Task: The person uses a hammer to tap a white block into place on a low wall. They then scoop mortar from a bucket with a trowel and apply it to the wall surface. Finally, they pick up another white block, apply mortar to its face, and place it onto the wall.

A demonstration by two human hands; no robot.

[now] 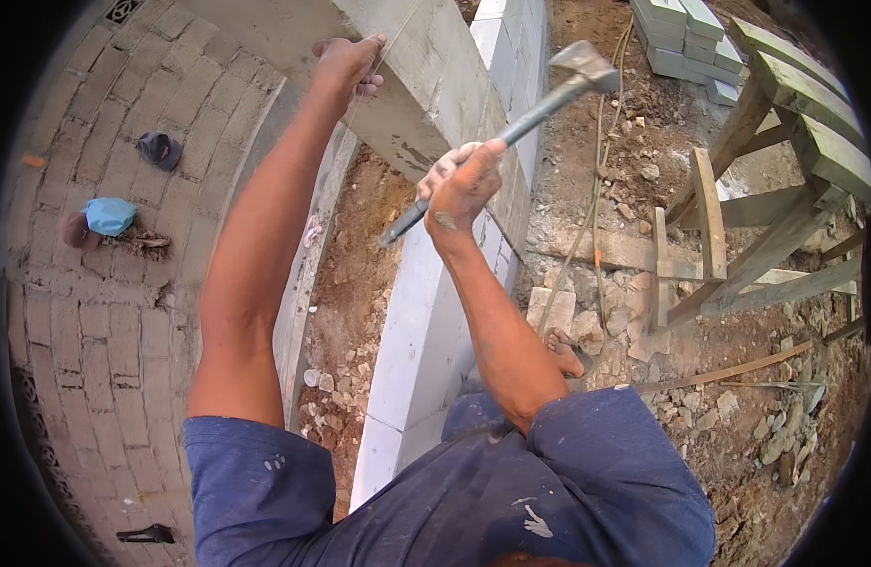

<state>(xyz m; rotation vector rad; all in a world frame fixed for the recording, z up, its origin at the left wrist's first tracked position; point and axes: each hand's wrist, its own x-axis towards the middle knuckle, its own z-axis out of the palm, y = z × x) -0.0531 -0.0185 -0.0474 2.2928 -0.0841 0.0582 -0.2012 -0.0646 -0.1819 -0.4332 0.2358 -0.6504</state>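
My left hand (349,71) is closed at the face of a grey concrete beam (421,90), near a thin string that runs down across it; what its fingers hold is too small to make out. My right hand (459,194) grips the shaft of a hammer (539,111), its metal head raised up to the right and blurred, its lower end pointing down to the left. Beneath the beam, a wall of white blocks (402,359) stands beside me.
A grey block wall (114,359) at left holds caps (110,215). At right are a wooden stand (776,94), stacked white blocks (689,42), a hose (596,227), rubble and loose boards (719,373). My sandalled foot (568,354) shows on the rocky ground.
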